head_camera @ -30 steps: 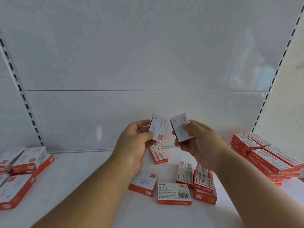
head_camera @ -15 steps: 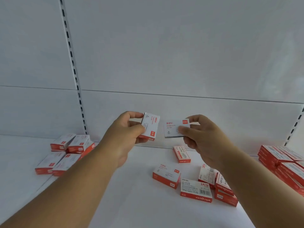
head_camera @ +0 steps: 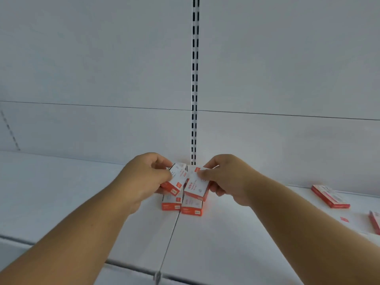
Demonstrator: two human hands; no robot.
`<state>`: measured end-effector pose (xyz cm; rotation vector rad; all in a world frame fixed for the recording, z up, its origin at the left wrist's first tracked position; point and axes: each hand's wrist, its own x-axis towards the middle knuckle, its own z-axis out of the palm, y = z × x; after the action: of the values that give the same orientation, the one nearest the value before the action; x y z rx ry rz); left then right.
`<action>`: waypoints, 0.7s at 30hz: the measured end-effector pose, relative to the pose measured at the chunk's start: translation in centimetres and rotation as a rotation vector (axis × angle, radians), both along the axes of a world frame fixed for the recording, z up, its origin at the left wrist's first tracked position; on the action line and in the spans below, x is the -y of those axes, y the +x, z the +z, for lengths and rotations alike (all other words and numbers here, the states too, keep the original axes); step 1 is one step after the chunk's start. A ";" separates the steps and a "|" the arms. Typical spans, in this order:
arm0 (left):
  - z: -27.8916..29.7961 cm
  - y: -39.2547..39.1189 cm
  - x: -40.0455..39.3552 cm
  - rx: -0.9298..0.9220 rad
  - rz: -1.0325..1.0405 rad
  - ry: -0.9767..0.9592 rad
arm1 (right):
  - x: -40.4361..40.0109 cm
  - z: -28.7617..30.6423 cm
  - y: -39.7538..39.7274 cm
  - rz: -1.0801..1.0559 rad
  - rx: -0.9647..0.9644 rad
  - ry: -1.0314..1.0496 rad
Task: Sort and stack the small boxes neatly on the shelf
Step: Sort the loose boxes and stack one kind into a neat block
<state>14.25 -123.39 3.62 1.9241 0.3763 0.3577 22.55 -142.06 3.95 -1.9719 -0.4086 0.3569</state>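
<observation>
My left hand grips a small white-and-red box, tilted, just above the left pile of boxes on the white shelf. My right hand grips a second white-and-red box, tilted over the right pile. The two piles stand side by side against the back wall, at the foot of the slotted upright. The held boxes hide most of the piles beneath them.
Loose red-and-white boxes lie on the shelf at the far right, one flat and another cut by the frame edge. A seam between shelf panels runs toward the front edge.
The view has swung left, bringing the slotted upright to the middle. Both hands carried their boxes down and leftward to the two piles by the back wall.
</observation>
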 end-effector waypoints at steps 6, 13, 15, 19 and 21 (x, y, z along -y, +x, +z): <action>-2.4 0.0 -1.4 -0.091 -0.041 0.223 | -1.8 -1.3 -1.1 -0.079 0.257 -0.364; -2.3 -0.2 -0.9 0.007 0.055 0.656 | -1.5 -1.0 -1.8 -0.215 0.560 -0.499; -1.8 -0.4 -0.2 0.089 0.056 0.742 | -0.5 -0.7 -1.9 -0.231 0.625 -0.439; -0.9 -0.4 3.3 0.200 -0.154 0.756 | 3.6 0.4 -2.8 -0.274 0.667 -0.339; -0.5 -0.1 6.0 0.215 -0.277 0.728 | 6.8 0.6 -3.2 -0.316 0.649 -0.356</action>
<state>14.15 -129.34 3.09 2.5691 -0.2008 0.5610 19.31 -148.90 4.53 -2.4369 -0.4477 -0.4592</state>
